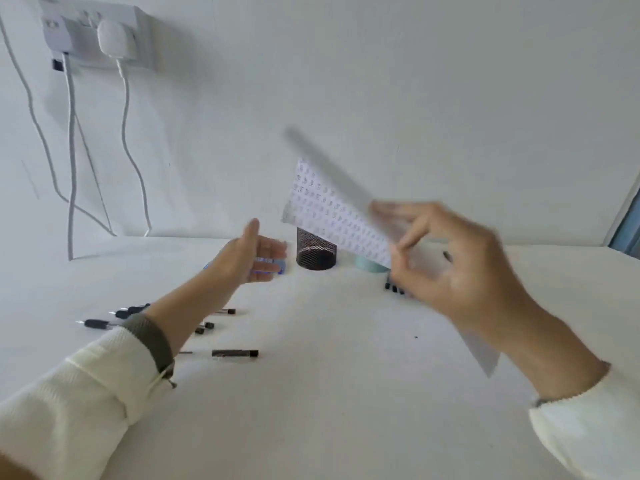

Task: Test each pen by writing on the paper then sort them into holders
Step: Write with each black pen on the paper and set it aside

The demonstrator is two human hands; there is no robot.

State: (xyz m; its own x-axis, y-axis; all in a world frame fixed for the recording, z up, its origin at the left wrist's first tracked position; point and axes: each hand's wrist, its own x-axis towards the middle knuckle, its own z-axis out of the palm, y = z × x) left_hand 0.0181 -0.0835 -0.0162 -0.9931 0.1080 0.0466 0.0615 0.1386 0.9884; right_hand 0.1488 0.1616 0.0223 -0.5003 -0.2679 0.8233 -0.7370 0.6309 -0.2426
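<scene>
Your right hand (460,271) pinches the printed paper (329,209) aloft, likely to lay it on the table (311,393) for testing pens (235,354); your left hand (252,258) hovers, fingers straight, holding nothing.

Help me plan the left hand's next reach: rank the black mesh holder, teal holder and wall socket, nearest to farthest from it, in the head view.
From the left hand:
1. black mesh holder, just to its right.
2. teal holder, further right, partly behind the paper.
3. wall socket, up on the wall, far left.
</scene>
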